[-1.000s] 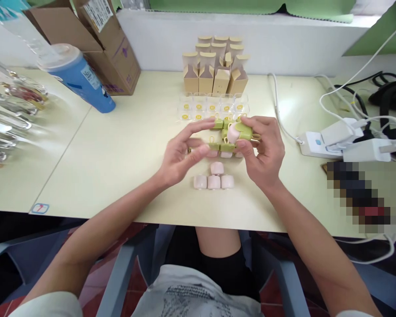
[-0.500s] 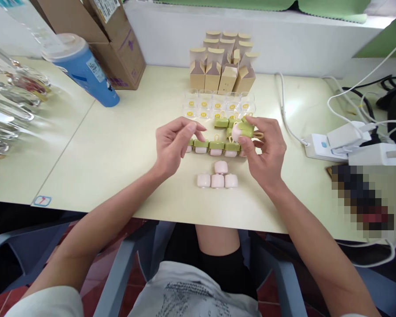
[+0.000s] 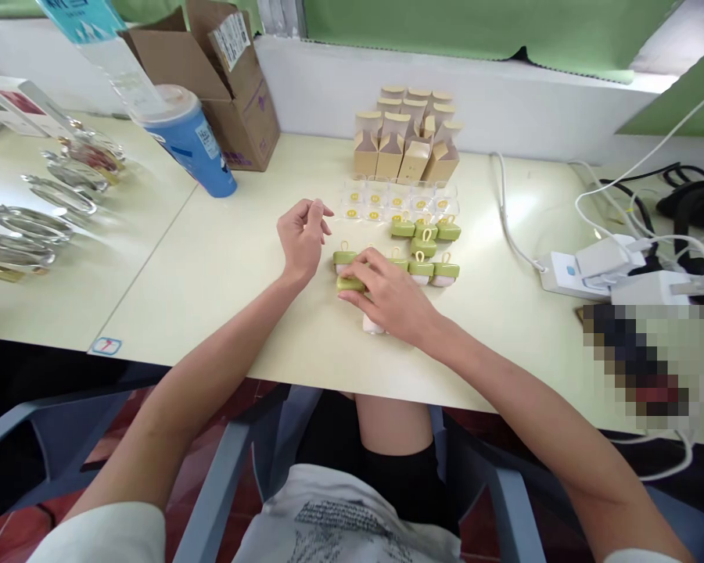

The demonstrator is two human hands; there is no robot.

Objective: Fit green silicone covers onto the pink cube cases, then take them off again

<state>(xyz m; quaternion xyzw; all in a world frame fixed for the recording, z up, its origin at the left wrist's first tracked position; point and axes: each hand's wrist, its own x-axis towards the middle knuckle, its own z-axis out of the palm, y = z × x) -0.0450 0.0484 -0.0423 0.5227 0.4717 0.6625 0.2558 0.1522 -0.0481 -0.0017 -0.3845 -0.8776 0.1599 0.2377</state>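
My right hand (image 3: pixel 390 297) reaches across to the left, fingers and thumb closed round a small green-capped jar (image 3: pixel 350 286) with a loop. It is low at the front of a row of similar jars with pinkish-white bodies, such as the end jar (image 3: pixel 446 274); the hand hides part of this row. Behind them lie several green caps (image 3: pixel 423 245) with yellow loops. Below the hand a pinkish-white jar body (image 3: pixel 372 324) peeks out, and others are hidden. My left hand (image 3: pixel 302 238) hovers left of the row, fingers loosely curled and apart, holding nothing.
Clear plastic cups (image 3: pixel 375 202) with yellow stickers stand behind the caps, before small open cardboard boxes (image 3: pixel 414 160). To the left are a blue cup (image 3: pixel 196 148), a large carton (image 3: pixel 252 117) and several oval metal frames (image 3: pixel 29 224). A power strip (image 3: pixel 569 274) and cables lie right.
My right hand has carried the green-capped jar left and down to the row's left end. My left hand has drawn back slightly from the row. The camera view has shifted too.
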